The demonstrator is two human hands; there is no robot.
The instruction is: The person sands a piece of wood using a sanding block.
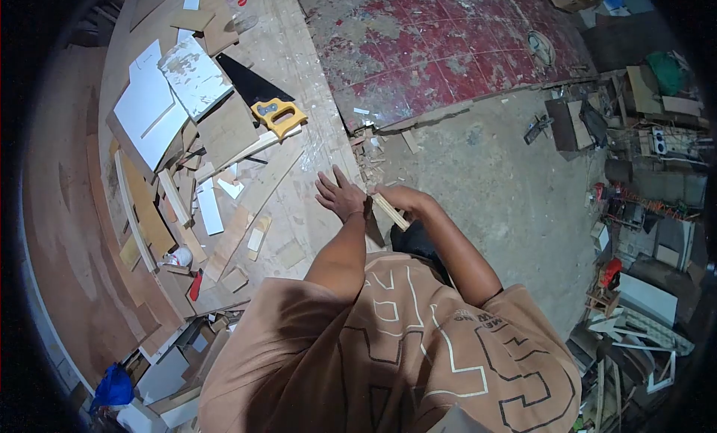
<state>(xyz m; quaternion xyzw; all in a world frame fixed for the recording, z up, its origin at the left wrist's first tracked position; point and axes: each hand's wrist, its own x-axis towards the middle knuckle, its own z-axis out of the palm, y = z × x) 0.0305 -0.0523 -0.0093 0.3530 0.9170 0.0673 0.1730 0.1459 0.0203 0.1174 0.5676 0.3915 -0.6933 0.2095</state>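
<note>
My left hand (343,196) lies flat near the right edge of the wooden worktable (295,201), its fingers spread. Just past that edge, my right hand (399,198) is closed around a short pale wood strip (390,212), which points down toward my body. Whether it is one strip or a few stacked together, I cannot tell. Farther up the table rests a handsaw (278,117) with a yellow handle and dark blade. A long thin wood strip (250,151) lies beside the saw's handle.
White boards (153,108) and wood offcuts cover the table's left half. A red-handled tool (196,285) and a white roll (179,257) lie near its front left. Right of the table is a concrete floor (485,179), with red tiles (448,45) beyond and clutter (642,284) along the right.
</note>
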